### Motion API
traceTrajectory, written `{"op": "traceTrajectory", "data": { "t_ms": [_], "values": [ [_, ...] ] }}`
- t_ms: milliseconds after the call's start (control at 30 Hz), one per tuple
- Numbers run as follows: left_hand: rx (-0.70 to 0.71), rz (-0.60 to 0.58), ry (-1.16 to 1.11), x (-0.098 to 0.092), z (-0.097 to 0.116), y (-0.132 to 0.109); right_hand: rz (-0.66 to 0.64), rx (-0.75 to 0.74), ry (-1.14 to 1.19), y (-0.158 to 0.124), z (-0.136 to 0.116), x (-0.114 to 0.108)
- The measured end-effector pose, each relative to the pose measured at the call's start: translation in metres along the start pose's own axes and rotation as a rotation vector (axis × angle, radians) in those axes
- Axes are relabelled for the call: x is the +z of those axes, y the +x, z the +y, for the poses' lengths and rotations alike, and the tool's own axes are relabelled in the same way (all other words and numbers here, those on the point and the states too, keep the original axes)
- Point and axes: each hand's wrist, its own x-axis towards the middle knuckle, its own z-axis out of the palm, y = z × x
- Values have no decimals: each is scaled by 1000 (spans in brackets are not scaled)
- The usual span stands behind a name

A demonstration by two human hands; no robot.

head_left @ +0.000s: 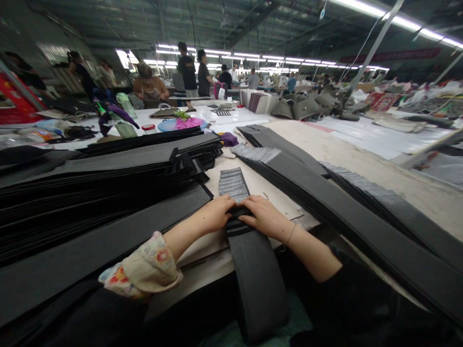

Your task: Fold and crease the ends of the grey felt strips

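Observation:
A long dark grey strip of fabric-like material runs from the table edge down over my lap. Its far end fans out in overlapping, lighter grey layered edges, so it seems to be a stack of strips. My left hand grips the stack's left side, fingers curled over the top. From the right, my right hand holds the same stack, its thumb across the dark bands just below the layered end. The two hands nearly meet in the middle. Their fingertips partly hide the material between them.
Piles of dark strips lie at the left. More fanned stacks stretch along the right. Farther back are a blue plate with a pink bag, a green bottle and grey pieces. Several people stand or sit beyond.

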Motion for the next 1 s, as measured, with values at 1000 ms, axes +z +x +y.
{"op": "traceTrajectory", "data": {
  "t_ms": [1000],
  "values": [
    [-148,177,57,-14,-6,-12,-30,56,-268,-7,-24,-5]
  ]
}}
